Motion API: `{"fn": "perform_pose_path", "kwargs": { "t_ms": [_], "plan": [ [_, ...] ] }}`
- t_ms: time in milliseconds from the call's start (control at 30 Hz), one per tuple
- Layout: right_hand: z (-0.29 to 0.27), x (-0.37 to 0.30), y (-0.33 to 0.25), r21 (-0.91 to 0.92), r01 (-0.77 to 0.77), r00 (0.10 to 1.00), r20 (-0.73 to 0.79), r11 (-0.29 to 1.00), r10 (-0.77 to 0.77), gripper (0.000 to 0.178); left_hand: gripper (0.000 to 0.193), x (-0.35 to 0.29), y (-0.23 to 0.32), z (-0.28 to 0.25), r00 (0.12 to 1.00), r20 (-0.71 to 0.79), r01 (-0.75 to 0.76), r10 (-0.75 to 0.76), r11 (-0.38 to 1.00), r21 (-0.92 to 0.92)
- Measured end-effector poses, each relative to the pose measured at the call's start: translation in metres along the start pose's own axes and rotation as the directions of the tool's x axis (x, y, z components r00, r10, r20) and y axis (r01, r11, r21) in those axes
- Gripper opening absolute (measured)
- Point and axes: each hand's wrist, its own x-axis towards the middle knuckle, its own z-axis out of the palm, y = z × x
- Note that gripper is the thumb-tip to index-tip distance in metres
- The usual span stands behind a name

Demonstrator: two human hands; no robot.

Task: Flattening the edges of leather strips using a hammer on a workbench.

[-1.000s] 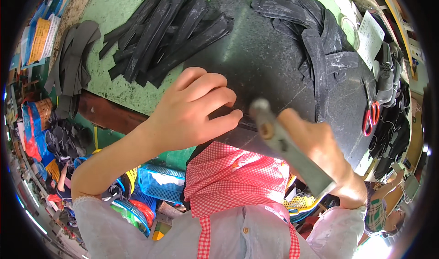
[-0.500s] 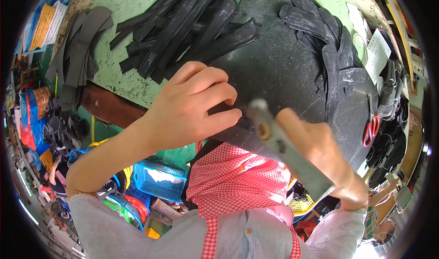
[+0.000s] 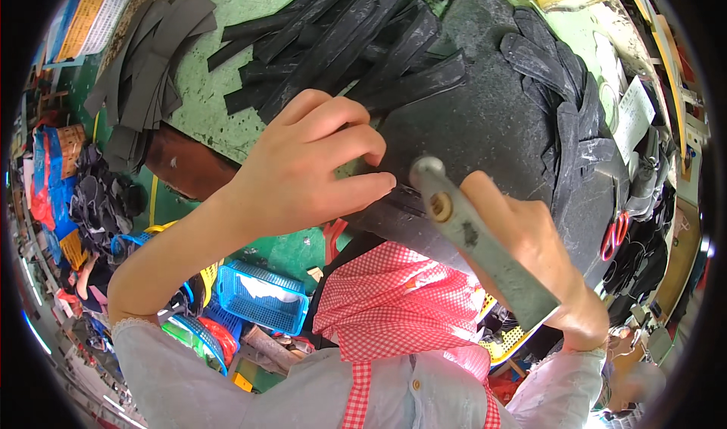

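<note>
My right hand (image 3: 522,236) is closed round a hammer (image 3: 485,240); its grey metal head, with a round striking face, points up and left over the black slab (image 3: 462,118). My left hand (image 3: 314,160) hovers at the slab's near edge, just left of the hammer. Its fingers are curled, with a gap between thumb and forefinger, and nothing shows between them. Below both hands a black strip (image 3: 413,224) lies along the near edge, partly covered by the hammer and fingers.
Black strips (image 3: 326,46) pile at the far left, more strips (image 3: 564,103) at the right. Grey strips (image 3: 163,58) hang over the table's left edge. Red-handled scissors (image 3: 615,236) lie at the right rim. A blue basket (image 3: 261,296) stands below at the left.
The view has shifted, so the table's things sit a little further right and lower. My left thumb and forefinger have parted slightly. The hammer stays in my right hand, hardly moved.
</note>
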Motion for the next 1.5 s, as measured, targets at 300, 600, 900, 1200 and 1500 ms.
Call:
{"fn": "perform_pose_path", "kwargs": {
  "t_ms": [300,600,900,1200,1500],
  "plan": [
    [0.006,0.016,-0.005,-0.04,0.047,0.998,-0.044,0.998,-0.049,0.018,0.028,-0.004,-0.007,-0.01,0.998,-0.017,0.06,-0.061,0.998,-0.035],
    [0.006,0.026,-0.012,0.037,0.022,0.997,-0.069,0.999,-0.02,0.018,0.028,-0.014,-0.013,-0.011,0.998,-0.055,0.004,-0.002,0.999,0.033],
    [0.009,0.042,-0.013,0.102,0.117,0.987,-0.121,0.988,-0.105,0.012,0.032,-0.024,0.085,0.045,0.993,0.065,0.11,-0.096,0.951,-0.288],
    [0.0,-0.058,0.065,0.077,0.101,0.793,-0.608,0.992,-0.034,0.022,0.03,0.037,0.022,0.016,0.954,-0.166,0.28,-0.25,0.942,0.186],
    [-0.003,-0.182,0.075,0.419,-0.255,0.608,-0.632,0.872,0.481,0.026,0.018,0.16,0.081,0.14,0.972,0.04,-0.223,0.231,0.963,-0.152]
  ]
}}
